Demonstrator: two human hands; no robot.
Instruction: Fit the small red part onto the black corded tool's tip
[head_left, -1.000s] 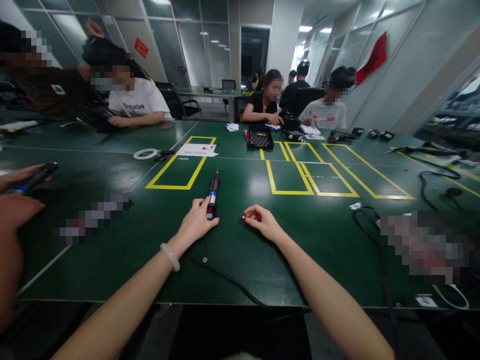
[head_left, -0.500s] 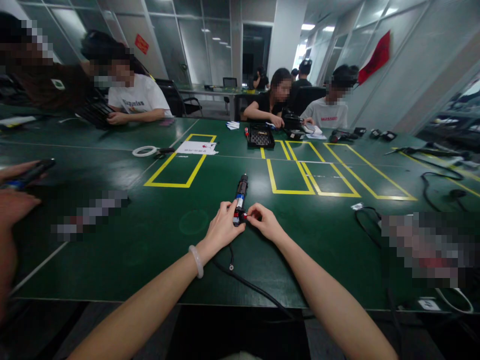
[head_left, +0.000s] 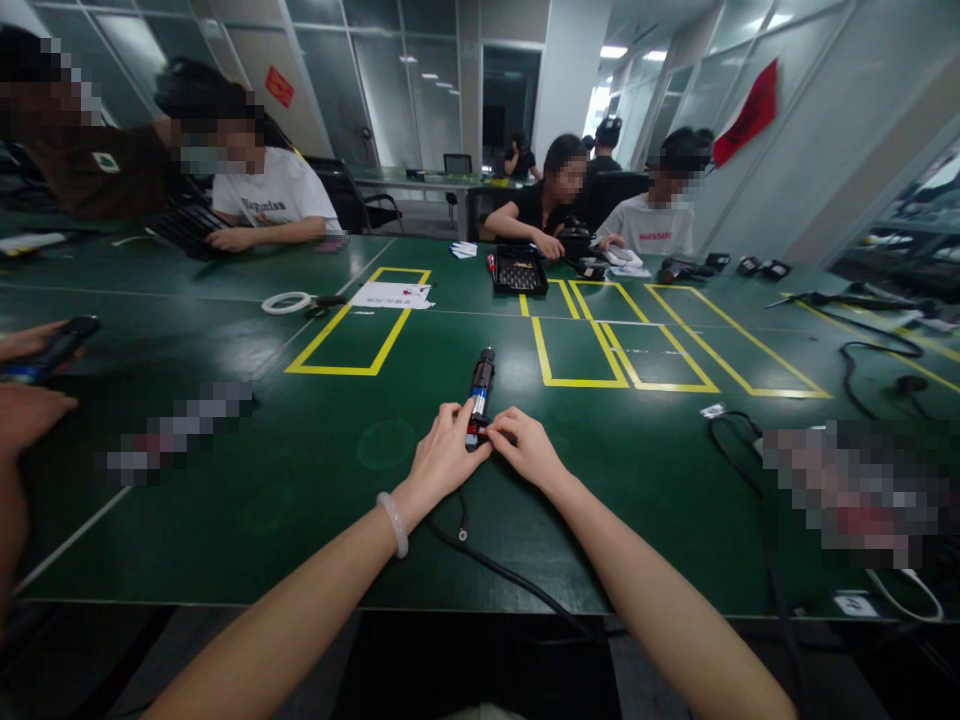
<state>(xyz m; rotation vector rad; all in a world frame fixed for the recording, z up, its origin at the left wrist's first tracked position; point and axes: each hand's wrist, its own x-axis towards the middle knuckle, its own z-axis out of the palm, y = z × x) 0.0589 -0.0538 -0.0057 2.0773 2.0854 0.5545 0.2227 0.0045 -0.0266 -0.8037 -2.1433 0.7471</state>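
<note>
A slim black tool with a blue and silver band, like an electric screwdriver, lies on the green table with its thin tip pointing away from me. My left hand is closed around its near end, thumb at the bottom. From the right, my right hand pinches at the tool's near end, beside a small red part. What sits between those fingertips is mostly hidden. A black cable trails from below my left hand, and a short lead ends in a ring terminal.
Yellow tape outlines mark the table ahead. A black parts tray, a white paper and a white ring-shaped coil lie farther off. At left, a co-worker's hand is near another tool. Other people sit across.
My right hand has moved slightly left, bringing its fingertips against the tool's near end. The left hand keeps its hold.
</note>
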